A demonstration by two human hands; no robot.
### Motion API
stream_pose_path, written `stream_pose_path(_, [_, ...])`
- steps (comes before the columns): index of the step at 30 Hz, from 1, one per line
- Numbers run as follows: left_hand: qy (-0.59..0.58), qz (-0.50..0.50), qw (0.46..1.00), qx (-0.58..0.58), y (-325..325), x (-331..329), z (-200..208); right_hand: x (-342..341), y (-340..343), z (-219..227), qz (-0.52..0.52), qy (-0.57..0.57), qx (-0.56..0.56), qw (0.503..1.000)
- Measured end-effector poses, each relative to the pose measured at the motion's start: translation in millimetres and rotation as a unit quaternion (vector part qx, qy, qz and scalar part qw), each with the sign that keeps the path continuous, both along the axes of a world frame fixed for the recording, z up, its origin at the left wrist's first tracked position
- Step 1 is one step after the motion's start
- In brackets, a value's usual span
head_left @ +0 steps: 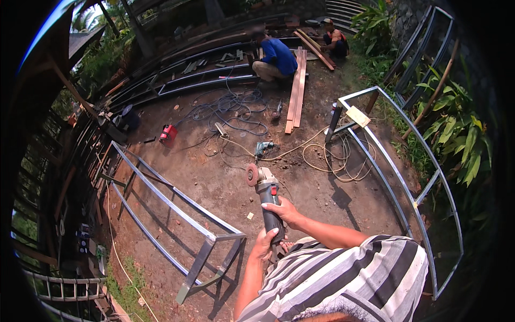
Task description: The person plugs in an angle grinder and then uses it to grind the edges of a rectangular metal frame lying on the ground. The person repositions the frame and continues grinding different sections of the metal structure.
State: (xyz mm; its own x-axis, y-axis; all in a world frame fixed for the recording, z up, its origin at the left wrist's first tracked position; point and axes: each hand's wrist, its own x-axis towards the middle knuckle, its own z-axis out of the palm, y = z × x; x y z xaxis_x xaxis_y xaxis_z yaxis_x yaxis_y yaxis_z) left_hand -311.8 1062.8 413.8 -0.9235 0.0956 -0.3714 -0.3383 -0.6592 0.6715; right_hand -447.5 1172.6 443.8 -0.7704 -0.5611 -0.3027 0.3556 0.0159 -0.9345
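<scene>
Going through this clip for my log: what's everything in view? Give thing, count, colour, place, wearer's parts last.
angle grinder: one, grey and black, in both hands
drill: one, teal, ground beyond the grinder
left metal frame: one, silvery, ground
right metal frame: one, silvery, ground
flat piece: one, pale yellow, on the right frame
long boards: several, reddish-brown, ahead
boxy machine: one, red, left of centre
cables: several, dark and cream, ground
crouching co-workers: two, one in blue, back
plants: several, green, right
Shadowed edge clutter: unclear
striped shirt: one, pale and dark, bottom
left hand: one, bare, grinder's rear
right hand: one, bare, grinder's body
</scene>
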Motion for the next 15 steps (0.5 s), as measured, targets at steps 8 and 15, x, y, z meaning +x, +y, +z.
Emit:
stream_pose_path(8, [-0.021,0.150,0.928,-0.340,10,-39,20,-2,-9,45,-0.059,0.249,0.092,0.962])
stream_pose_path(15, [0.026,0.227,0.939,-0.257,21,-27,45,-25,-10,78,-0.061,0.361,0.042,0.929])
